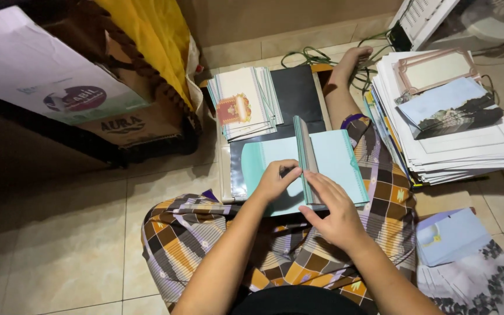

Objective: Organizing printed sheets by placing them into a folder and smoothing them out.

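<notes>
- Sitting on the tiled floor (71,245), legs crossed under a checked cloth (275,256), with a dark board (298,93) laid across my lap and reaching far from me.
- A teal card (336,160) lies on the near end of that board, with a stiff flap (304,151) standing upright along its middle.
- My left hand (275,181) rests flat on the card's left half, fingers bent and loosely spread, pressing down beside the flap; it grips nothing.
- My right hand (333,210) lies over the card's near edge just right of the flap, fingers straight and close together, touching the flap's base.
- A fanned stack of cream cards (246,102) sits on the far left of the board.
- A tall pile of white sheets (468,146) stands to the right, with a pale blue card (444,102) on top.
- A cardboard box (129,125) is far left; green cables (310,57) are by the wall.
</notes>
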